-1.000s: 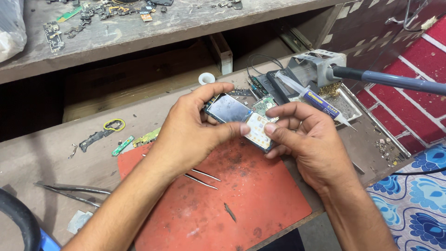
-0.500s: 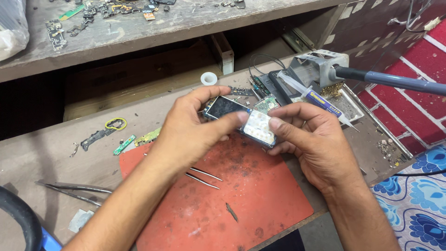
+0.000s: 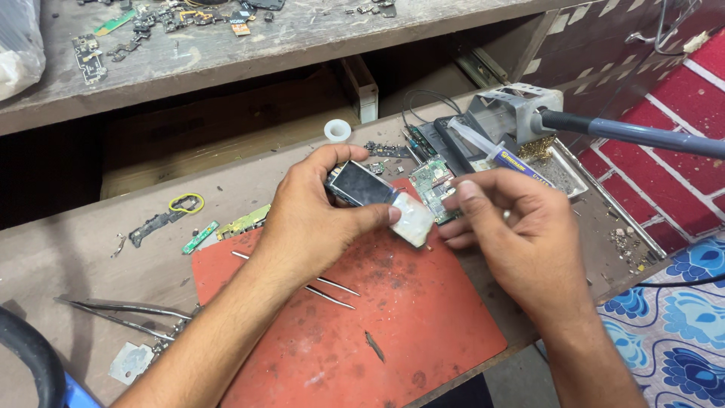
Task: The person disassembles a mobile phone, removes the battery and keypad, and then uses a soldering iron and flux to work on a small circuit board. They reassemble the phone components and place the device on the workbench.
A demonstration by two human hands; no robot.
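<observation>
Your left hand is closed around a small phone assembly with a dark screen and a pale silvery end, thumb pressed on its face and fingers curled over the top edge. You hold it just above the far edge of the red work mat. Your right hand is half curled just right of the assembly; its fingertips meet the pale end, though I cannot tell whether they grip it or only touch.

A green circuit board lies just beyond the mat's far edge, behind the assembly. A syringe with a blue and yellow label rests farther back, against the grey soldering stand. Tweezers lie on the mat under your left wrist. A yellow ring sits left of the mat, and a white tape roll well beyond it.
</observation>
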